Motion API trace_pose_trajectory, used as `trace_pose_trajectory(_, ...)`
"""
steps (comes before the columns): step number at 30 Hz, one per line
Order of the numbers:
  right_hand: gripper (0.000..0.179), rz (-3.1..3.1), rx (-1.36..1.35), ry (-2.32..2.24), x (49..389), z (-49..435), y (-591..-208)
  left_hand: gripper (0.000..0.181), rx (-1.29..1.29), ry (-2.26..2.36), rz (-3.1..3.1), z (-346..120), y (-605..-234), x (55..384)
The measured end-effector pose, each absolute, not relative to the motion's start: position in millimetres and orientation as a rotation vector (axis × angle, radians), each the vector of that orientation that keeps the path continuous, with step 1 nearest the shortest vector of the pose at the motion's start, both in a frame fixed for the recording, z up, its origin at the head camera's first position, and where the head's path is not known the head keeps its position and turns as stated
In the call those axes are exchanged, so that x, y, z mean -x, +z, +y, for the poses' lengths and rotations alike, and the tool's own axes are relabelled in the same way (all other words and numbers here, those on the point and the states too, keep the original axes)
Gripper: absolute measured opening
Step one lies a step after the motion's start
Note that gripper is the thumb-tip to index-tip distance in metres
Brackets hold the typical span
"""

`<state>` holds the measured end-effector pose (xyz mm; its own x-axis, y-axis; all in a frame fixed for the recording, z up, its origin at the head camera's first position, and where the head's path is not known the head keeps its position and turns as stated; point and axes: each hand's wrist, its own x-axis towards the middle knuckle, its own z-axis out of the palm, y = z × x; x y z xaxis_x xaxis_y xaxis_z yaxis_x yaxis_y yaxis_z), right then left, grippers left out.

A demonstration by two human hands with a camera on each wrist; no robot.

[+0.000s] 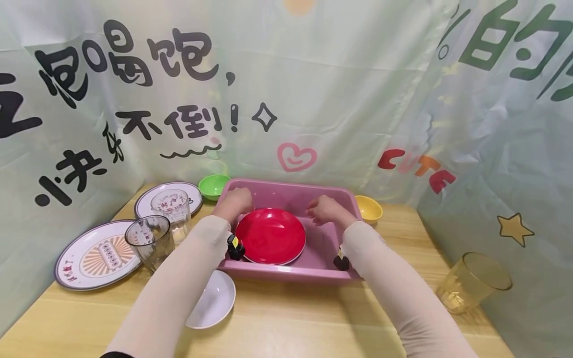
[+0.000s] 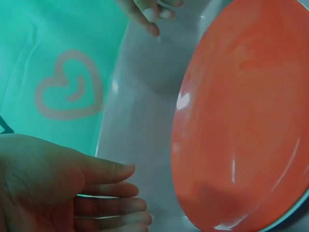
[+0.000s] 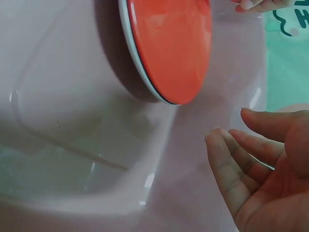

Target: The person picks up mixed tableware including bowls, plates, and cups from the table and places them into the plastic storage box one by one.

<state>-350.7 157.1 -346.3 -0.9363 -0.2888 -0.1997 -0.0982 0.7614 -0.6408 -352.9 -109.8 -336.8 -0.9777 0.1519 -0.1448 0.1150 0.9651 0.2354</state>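
A red plate (image 1: 270, 236) with a pale underside sits in the pink basin (image 1: 291, 271), toward its left half. My left hand (image 1: 239, 201) is over the basin's back left part, beside the plate. In the left wrist view its fingers (image 2: 113, 205) point toward the plate with a gap between. Over the basin's right half hovers my right hand (image 1: 327, 210), apart from the plate. The right wrist view shows its fingers (image 3: 231, 169) loosely bent, the thumb apart, and nothing held.
Left of the basin are two patterned plates, one nearer (image 1: 80, 266) and one farther (image 1: 147, 194), a dark glass (image 1: 149, 243) and a clear glass (image 1: 172, 206). Bowls around it are green (image 1: 215, 186), yellow (image 1: 369, 209) and white (image 1: 215, 301). An amber glass (image 1: 472, 283) stands right.
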Motion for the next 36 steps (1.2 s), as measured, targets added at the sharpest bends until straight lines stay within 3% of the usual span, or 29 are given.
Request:
trace_pose_trajectory(11, 0.033, 2.705, 0.359, -0.916, 339.8, 172.5, -322.6, 0.028, -0.399, 0.307, 3.035, -116.0, -327.2, 349.8)
trace_pose_trajectory(20, 0.033, 2.761, 0.407, -0.892, 331.8, 184.7, -311.2, 0.022, -0.438, 0.341, 3.083, -114.8, -323.1, 346.4)
trace_pose_trajectory(36, 0.040, 2.810, 0.405, -0.943, 311.2, 221.4, -293.0, 0.026, -0.556, 0.502, 3.097, -122.6, -313.4, 330.9)
